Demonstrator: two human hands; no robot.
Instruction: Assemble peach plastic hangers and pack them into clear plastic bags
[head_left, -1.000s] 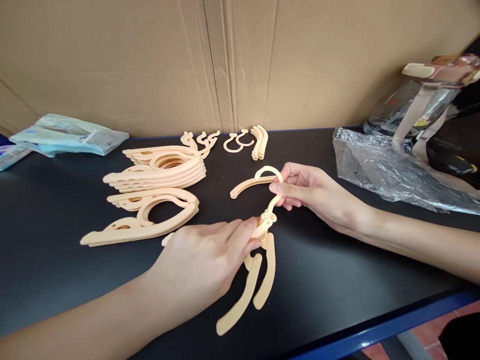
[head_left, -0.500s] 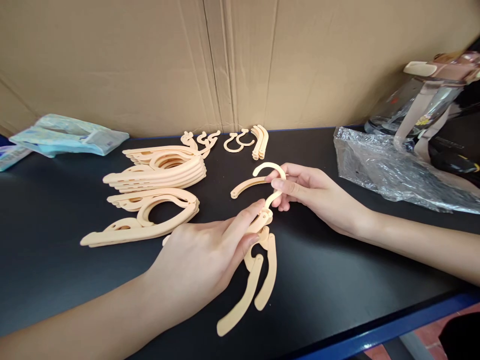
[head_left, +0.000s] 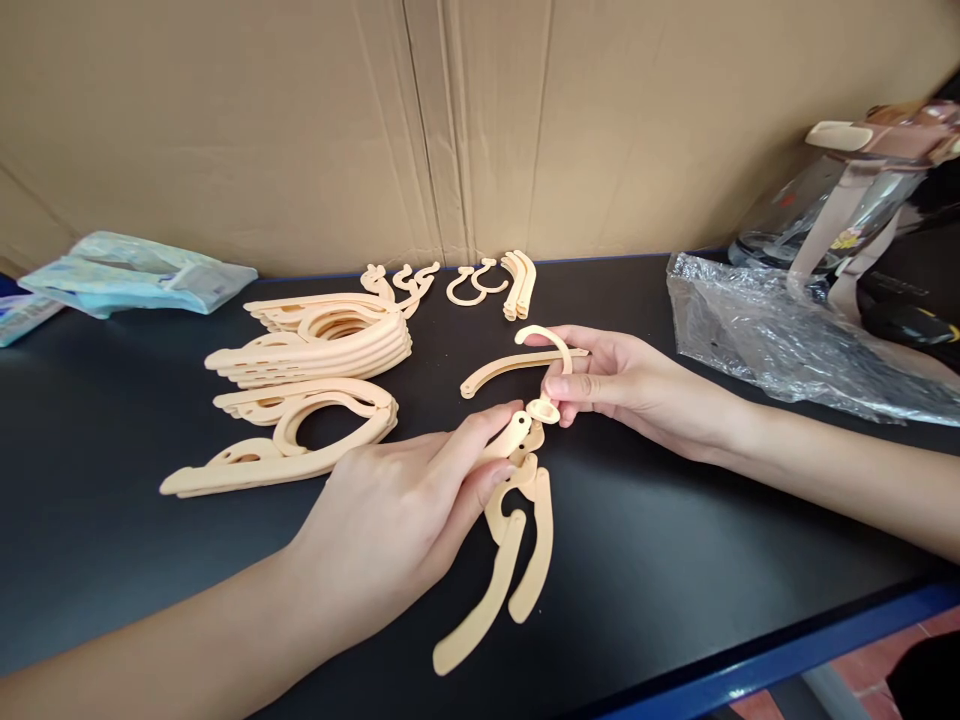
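Note:
My right hand (head_left: 619,385) pinches a cream plastic hanger hook (head_left: 543,411) between thumb and fingers, its curved end upward and its round base downward. Just below the base, my left hand (head_left: 397,500) grips a cream hanger arm (head_left: 514,430) with a small hole at its tip. Most of that arm is hidden under my fingers. The hook and the arm's tip look very close; whether they touch I cannot tell. Below my left fingers lie more jointed hanger arms (head_left: 480,610) on the black table. A curved hanger arm (head_left: 495,372) lies behind the hook.
Stacked folded hangers (head_left: 322,350) and another folded pair (head_left: 270,465) are at left. Loose hooks (head_left: 469,290) and short arms (head_left: 519,285) lie along the back. Crumpled clear plastic (head_left: 787,350) and a water bottle (head_left: 840,200) are right; a blue packet (head_left: 142,275) is far left.
The hook has turned in my right hand and come away from the arm's tip, so its round base now shows. My left hand has barely moved.

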